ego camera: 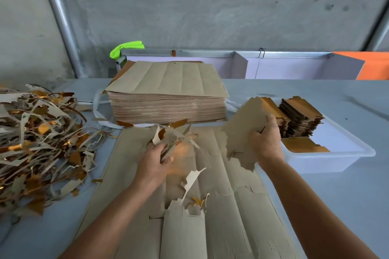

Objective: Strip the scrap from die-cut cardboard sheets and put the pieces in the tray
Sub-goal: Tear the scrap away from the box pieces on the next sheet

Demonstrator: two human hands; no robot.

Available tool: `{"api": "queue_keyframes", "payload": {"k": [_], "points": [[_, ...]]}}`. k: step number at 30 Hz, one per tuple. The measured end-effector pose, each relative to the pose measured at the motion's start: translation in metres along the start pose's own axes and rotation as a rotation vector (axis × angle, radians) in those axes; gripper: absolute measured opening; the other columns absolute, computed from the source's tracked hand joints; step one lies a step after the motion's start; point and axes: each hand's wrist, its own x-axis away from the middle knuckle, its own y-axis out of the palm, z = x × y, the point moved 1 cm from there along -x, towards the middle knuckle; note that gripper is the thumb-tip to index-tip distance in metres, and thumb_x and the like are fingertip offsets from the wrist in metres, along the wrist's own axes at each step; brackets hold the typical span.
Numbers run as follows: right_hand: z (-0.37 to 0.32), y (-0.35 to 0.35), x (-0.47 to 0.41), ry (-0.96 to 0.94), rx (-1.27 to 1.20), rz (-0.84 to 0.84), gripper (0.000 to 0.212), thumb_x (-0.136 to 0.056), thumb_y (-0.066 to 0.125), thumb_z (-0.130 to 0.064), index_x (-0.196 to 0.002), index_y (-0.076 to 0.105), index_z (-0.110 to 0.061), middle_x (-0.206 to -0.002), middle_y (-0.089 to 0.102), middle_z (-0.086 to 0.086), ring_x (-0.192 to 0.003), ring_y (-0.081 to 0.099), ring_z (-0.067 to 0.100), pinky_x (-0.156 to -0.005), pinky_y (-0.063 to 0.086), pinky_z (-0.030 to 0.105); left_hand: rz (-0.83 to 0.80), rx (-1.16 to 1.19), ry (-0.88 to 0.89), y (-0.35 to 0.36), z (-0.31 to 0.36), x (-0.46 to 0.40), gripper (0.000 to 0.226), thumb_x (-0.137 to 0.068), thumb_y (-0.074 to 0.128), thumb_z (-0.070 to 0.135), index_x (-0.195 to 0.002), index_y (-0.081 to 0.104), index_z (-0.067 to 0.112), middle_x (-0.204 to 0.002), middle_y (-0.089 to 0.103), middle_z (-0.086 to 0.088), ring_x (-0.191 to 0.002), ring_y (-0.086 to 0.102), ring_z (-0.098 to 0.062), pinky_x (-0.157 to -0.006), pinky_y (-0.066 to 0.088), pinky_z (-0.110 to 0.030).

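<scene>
- The left hand [156, 156] is gripping a bunch of torn scrap [172, 135] above the sheet [221, 216], with the fingers curled round it.
- The right hand [266, 143] is holding a stripped piece [242, 130] just left of the tray [336, 160]; fingers and thumb are closing on its right edge.
- The piece is showing a plain brown face with ragged, nicked edges; it is possibly several pieces held together, since the view is not resolving the layers.
- The tray is sitting on the table [347, 206] at the right and already holding upright rows of pieces [301, 118] plus one gold-faced piece lying flat.
- A large scrap pile [40, 143] is lying at the left, mixing brown and gold strips.
- A tall stack [168, 99] of unstripped sheets is waiting behind the work area.
- The sheet under the hands is lying flat, with lanes partly torn out and loose tabs curling up near its centre.
- Judgement: the task is well under way but far from finished; the stack and most of this sheet are remaining.
</scene>
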Motion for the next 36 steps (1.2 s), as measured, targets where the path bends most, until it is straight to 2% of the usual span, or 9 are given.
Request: {"api": "queue_keyframes", "payload": {"k": [3,8,12,16,19,24,27,30,36], "points": [[-0.015,-0.007,0.004,-0.208,0.347,-0.11,0.058,-0.083,0.04,0.015,-0.13,0.04,-0.018,-0.092,0.055,0.009,-0.061,0.05,0.018,-0.044,0.044,0.028,-0.004,0.031,-0.003,-0.001,0.001,0.001,0.047,-0.089,0.062,0.009,-0.134,0.051,0.01,-0.123,0.06,-0.008,-0.112,0.056,-0.022,-0.097,0.046,-0.037],[-0.018,0.003,0.01,-0.33,1.028,-0.555,0.077,-0.088,0.046,0.0,-0.149,0.01,-0.031,-0.107,0.063,0.013,-0.09,0.06,0.028,-0.08,0.052,0.038,-0.008,0.022,-0.023,0.002,0.0,0.001,0.044,-0.09,0.06,0.01,-0.133,0.052,0.013,-0.121,0.062,-0.007,-0.109,0.058,-0.02,-0.095,0.048,-0.038],[-0.002,0.026,0.02,-0.209,0.827,-0.609,0.083,-0.085,0.045,0.003,-0.152,0.004,-0.023,-0.101,0.058,0.013,-0.096,0.059,0.029,-0.082,0.05,0.036,-0.011,0.021,-0.004,0.006,0.0,0.003,0.042,-0.089,0.062,0.01,-0.131,0.054,0.01,-0.119,0.063,-0.007,-0.109,0.058,-0.02,-0.096,0.047,-0.036],[0.001,0.032,0.026,-0.123,0.667,-0.49,0.043,-0.088,0.05,-0.007,-0.129,0.043,-0.005,-0.114,0.058,0.02,-0.107,0.054,0.036,-0.086,0.044,0.037,0.011,0.042,0.0,0.006,-0.004,0.001,0.042,-0.089,0.062,0.011,-0.131,0.054,0.01,-0.119,0.063,-0.005,-0.107,0.059,-0.018,-0.092,0.046,-0.027],[-0.003,0.031,0.031,-0.117,0.772,-0.555,0.02,-0.094,0.041,-0.011,-0.113,0.046,-0.01,-0.112,0.055,0.02,-0.105,0.054,0.04,-0.079,0.039,0.035,0.012,0.17,-0.039,0.002,-0.011,0.001,0.051,-0.086,0.066,0.01,-0.135,0.05,0.011,-0.126,0.059,-0.003,-0.114,0.056,-0.017,-0.096,0.044,-0.027],[0.0,0.03,0.027,-0.369,0.835,-0.473,0.069,-0.096,0.043,-0.007,-0.151,0.004,-0.02,-0.092,0.062,0.015,-0.07,0.055,0.027,-0.072,0.048,0.037,-0.016,0.546,-0.052,-0.007,-0.02,0.003,0.056,-0.078,0.075,0.006,-0.129,0.057,0.021,-0.116,0.065,0.001,-0.105,0.062,-0.006,-0.088,0.05,-0.019],[-0.01,0.036,0.025,-0.451,0.718,-0.434,0.045,-0.092,0.041,-0.004,-0.132,0.046,-0.025,-0.085,0.062,0.013,-0.071,0.056,0.031,-0.069,0.048,0.041,0.052,0.586,0.057,-0.012,-0.021,0.006,0.024,-0.087,0.065,0.01,-0.104,0.069,0.027,-0.099,0.073,0.005,-0.095,0.067,-0.009,-0.079,0.05,-0.013],[-0.012,0.047,0.025,-0.319,0.818,-0.52,0.021,-0.089,0.041,-0.003,-0.091,0.062,-0.005,-0.084,0.059,0.012,-0.078,0.055,0.029,-0.067,0.045,0.034,0.011,0.641,0.059,-0.016,-0.019,0.009,0.018,-0.082,0.065,0.027,-0.099,0.071,0.025,-0.099,0.073,0.008,-0.095,0.067,-0.008,-0.082,0.052,-0.015],[-0.004,0.061,0.039,-0.248,0.764,-0.724,0.021,-0.09,0.047,0.0,-0.093,0.068,0.004,-0.094,0.064,0.015,-0.087,0.06,0.023,-0.078,0.052,0.031,-0.311,0.325,-0.145,-0.01,0.004,0.01,0.065,-0.068,0.034,0.082,-0.089,0.071,0.033,-0.099,0.063,0.02,-0.096,0.056,0.002,-0.086,0.039,-0.022]]}}
